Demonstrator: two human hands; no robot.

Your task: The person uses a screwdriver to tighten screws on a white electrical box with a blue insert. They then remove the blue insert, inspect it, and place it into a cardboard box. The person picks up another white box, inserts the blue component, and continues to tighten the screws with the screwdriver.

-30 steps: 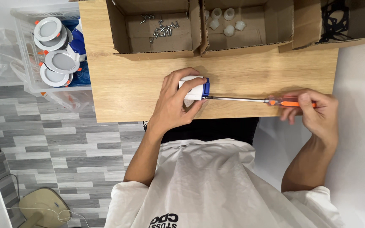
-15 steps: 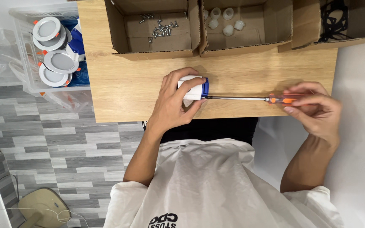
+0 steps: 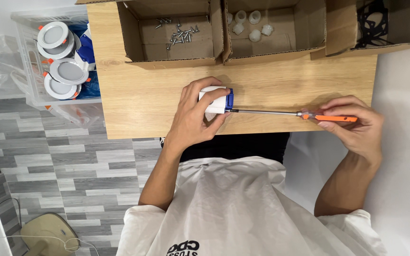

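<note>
My left hand (image 3: 193, 118) grips a small white block with a blue end (image 3: 217, 98) and holds it down on the wooden table (image 3: 134, 102). An orange-handled screwdriver (image 3: 328, 117) lies level in my right hand (image 3: 354, 125), whose fingers wrap its handle off the table's right side. The screwdriver's long metal shaft (image 3: 264, 112) runs left, and its tip meets the blue end of the block.
Three open cardboard boxes line the table's far edge: one with loose screws (image 3: 176, 33), one with small white caps (image 3: 250, 23), one with black parts (image 3: 376, 21). A clear plastic bin (image 3: 27, 61) of round white lamp fittings (image 3: 67, 71) stands left of the table, over grey plank flooring.
My right hand has shifted its fingers around the screwdriver handle, more of the orange handle showing now. The left hand and the block stay where they were.
</note>
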